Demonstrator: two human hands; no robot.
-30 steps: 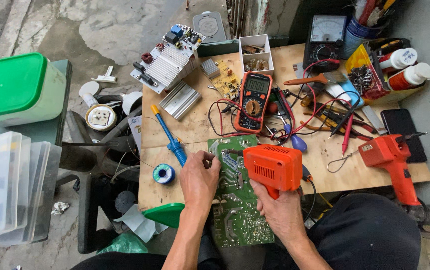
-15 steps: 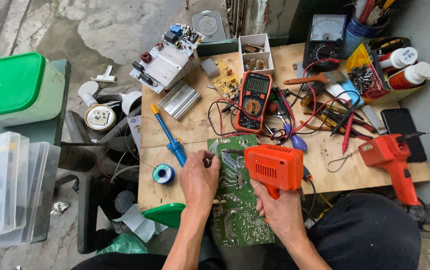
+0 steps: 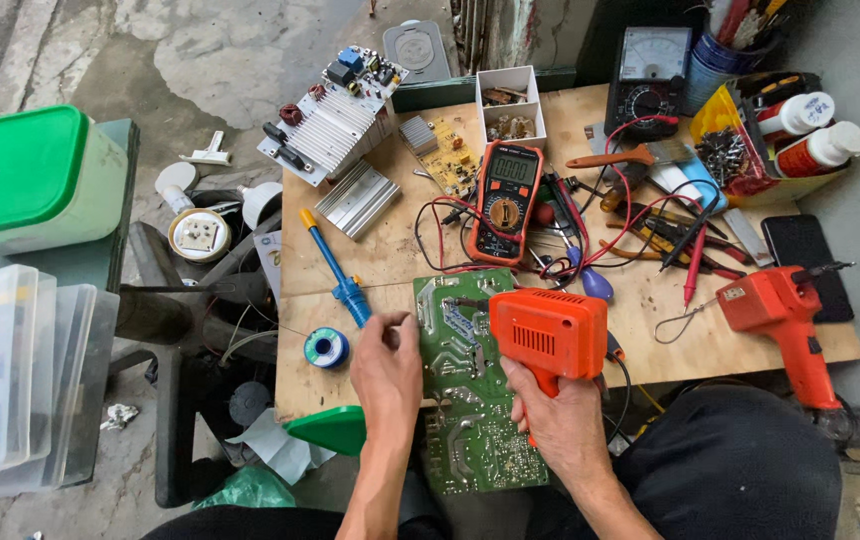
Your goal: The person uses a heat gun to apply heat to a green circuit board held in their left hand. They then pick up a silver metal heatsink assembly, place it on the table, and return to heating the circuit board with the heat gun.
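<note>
The right hand (image 3: 562, 412) is wrapped tight around the grip of an orange soldering gun (image 3: 547, 332), whose body sits over the far right part of a green circuit board (image 3: 470, 400); the board lies at the near edge of the wooden table (image 3: 390, 240), partly overhanging toward the person's lap; the left hand (image 3: 387, 368) rests on the board's left edge with its fingers curled in narrowly, and whether it pinches anything I cannot tell; just left of that hand lies a small spool of solder (image 3: 326, 348), and a blue screwdriver (image 3: 336, 270) runs diagonally beyond it; farther back, in the middle of the table, an orange multimeter (image 3: 505, 200) sits among red and black leads; to the right, well apart from the hands, lies a second orange tool (image 3: 785, 315); a green tub (image 3: 25, 180) stands far left, off the table.
</note>
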